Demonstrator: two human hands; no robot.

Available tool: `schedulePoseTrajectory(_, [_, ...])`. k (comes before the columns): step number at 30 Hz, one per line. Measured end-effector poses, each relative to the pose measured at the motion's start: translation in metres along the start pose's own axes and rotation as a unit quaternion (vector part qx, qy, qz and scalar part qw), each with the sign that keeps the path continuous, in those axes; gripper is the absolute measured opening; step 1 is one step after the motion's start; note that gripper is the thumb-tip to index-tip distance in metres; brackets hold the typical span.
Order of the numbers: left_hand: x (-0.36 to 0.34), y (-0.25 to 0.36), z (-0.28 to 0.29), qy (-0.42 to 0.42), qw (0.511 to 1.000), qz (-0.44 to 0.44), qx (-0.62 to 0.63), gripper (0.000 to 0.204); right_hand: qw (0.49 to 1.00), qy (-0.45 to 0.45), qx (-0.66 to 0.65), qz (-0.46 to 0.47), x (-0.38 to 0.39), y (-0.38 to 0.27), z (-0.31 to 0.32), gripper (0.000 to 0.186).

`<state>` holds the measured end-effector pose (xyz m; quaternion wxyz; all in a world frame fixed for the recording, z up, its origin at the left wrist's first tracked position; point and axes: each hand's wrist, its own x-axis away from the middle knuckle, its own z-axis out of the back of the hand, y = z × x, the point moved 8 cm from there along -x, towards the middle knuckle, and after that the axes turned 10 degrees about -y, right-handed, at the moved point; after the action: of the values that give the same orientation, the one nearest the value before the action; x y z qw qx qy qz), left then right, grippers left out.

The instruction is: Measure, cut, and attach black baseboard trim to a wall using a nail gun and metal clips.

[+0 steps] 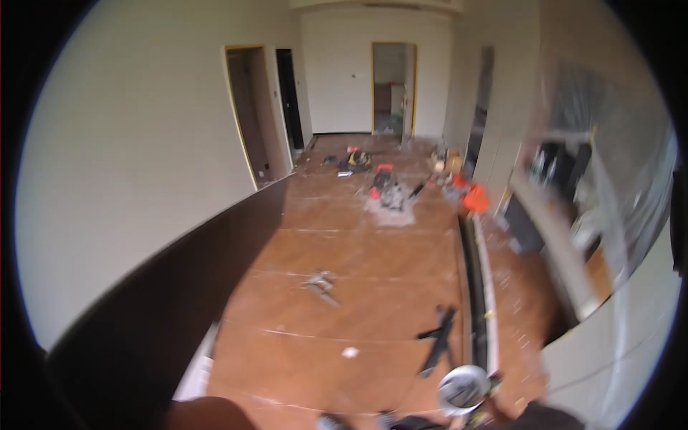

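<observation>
Showing at five o'clock, close to the lower edge, is a round white bucket [444, 403] with an open top, seen from above. Its pale rim circles a jumble of grey and dark contents, too blurred to name. Whether the bucket stands on the floor or hangs from a grip is unclear.

The person's right hand [506, 409] is at five o'clock too, low and just beside the bucket's right side, its forearm coming from the lower edge. Blur hides the fingers, so I cannot tell whether they are closed on the bucket. The left hand is out of sight and its state cannot be told; a rounded, blurred brownish form [211, 416] bulges up at seven o'clock. Two grey shoe tips [332, 421] peep in at six.

Just above the bucket, flat black strips [438, 342] lie crossed on the reddish-brown sheet floor covering [287, 351]. A small grey metal tool [324, 287] lies at half past six, nearer the centre. A long, dark brown flat panel [165, 304] runs along the wall at eight o'clock. Translucent plastic sheeting [623, 143] hangs at half past two.
</observation>
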<state>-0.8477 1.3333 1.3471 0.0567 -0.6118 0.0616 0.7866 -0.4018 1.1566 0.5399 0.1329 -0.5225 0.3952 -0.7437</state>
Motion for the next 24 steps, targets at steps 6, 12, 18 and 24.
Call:
schedulePoseTrajectory(6, [0.035, -0.12, 0.061, 0.019, 0.999, 0.031, 0.008, 0.049, 0.999, -0.024, -0.024, 0.03, -0.109, -0.119, -0.132, 0.04])
schedulePoseTrajectory(12, [0.062, -0.232, 0.139, 0.002, 0.998, 0.022, 0.056, 0.043, 0.995, -0.031, -0.084, 0.043, -0.157, -0.206, -0.257, 0.04])
schedulePoseTrajectory(18, [0.11, -0.361, 0.208, 0.0, 0.999, 0.014, 0.05, 0.037, 0.991, -0.052, -0.122, 0.019, -0.236, -0.251, -0.381, 0.04])
schedulePoseTrajectory(24, [0.134, -0.509, 0.26, 0.003, 0.995, 0.02, 0.102, 0.031, 0.986, 0.025, -0.165, -0.013, -0.247, -0.263, -0.405, 0.041])
